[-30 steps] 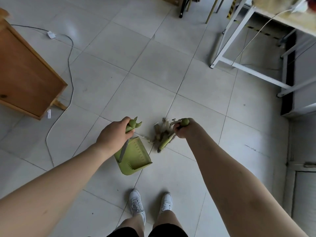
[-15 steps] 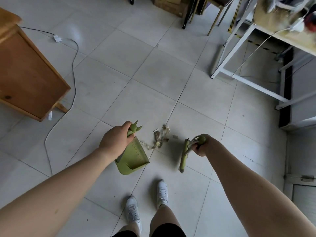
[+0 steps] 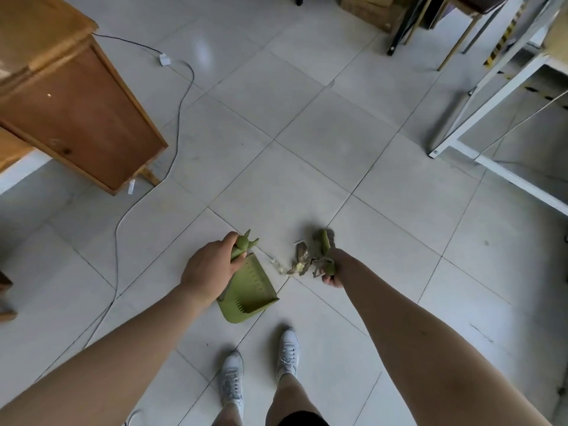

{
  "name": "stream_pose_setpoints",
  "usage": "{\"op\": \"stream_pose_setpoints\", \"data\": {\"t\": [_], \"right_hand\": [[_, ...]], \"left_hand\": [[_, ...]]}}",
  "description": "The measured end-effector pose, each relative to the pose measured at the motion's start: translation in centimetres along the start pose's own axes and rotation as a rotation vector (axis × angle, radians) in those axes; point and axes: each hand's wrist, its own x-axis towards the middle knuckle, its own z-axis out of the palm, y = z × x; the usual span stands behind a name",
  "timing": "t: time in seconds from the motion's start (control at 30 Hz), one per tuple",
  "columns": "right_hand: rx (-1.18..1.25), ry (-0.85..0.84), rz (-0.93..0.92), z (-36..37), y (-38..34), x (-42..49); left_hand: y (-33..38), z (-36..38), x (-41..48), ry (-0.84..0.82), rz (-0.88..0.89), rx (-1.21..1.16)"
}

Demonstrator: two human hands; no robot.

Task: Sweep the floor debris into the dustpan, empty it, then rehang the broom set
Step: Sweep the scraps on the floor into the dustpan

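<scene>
My left hand (image 3: 210,269) grips the handle of a green dustpan (image 3: 249,292), whose tray hangs tilted above the tiled floor with its open lip toward my feet. My right hand (image 3: 333,270) is closed on a small green broom (image 3: 322,244), which is blurred and points away from me. A little pile of brownish debris (image 3: 299,262) lies on the floor between the dustpan and the broom, close to the broom's head. Whether the bristles touch the debris I cannot tell.
A wooden cabinet (image 3: 70,109) stands at the left, with a dark cable (image 3: 181,96) trailing across the floor beside it. A white table frame (image 3: 479,96) and chair legs (image 3: 399,29) occupy the upper right. My white shoes (image 3: 261,364) stand just behind the dustpan.
My right hand has swung the broom from a low position at my right up and forward past the debris. The dustpan in my left hand has stayed about where it was.
</scene>
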Motion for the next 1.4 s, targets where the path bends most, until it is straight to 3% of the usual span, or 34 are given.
{"op": "stream_pose_setpoints", "data": {"t": [0.2,0.47,0.9,1.03,1.23,1.4], "right_hand": [[-0.157,-0.045,0.026,1.4,1.9,-0.3],[-0.118,-0.065,0.015,3.2,4.1,-2.2],[-0.303,0.071,-0.112,1.1,1.0,-6.7],[-0.281,-0.02,-0.138,3.3,-0.5,-7.8],[-0.075,-0.308,-0.063,7.8,-0.7,-7.5],[-0.226,-0.328,-0.033,13.0,1.5,-5.8]], "left_hand": [[1.5,1.0,-0.1,-0.006,0.001,0.002],[2.2,0.6,-1.1,-0.008,0.0,-0.042],[-0.9,-1.5,-3.3,0.044,0.033,-0.065],[-3.6,-2.6,-4.8,0.076,0.019,-0.059],[-9.1,-4.6,-7.1,0.089,-0.03,-0.038],[-14.5,-5.8,-9.2,0.057,-0.047,0.002]]}}
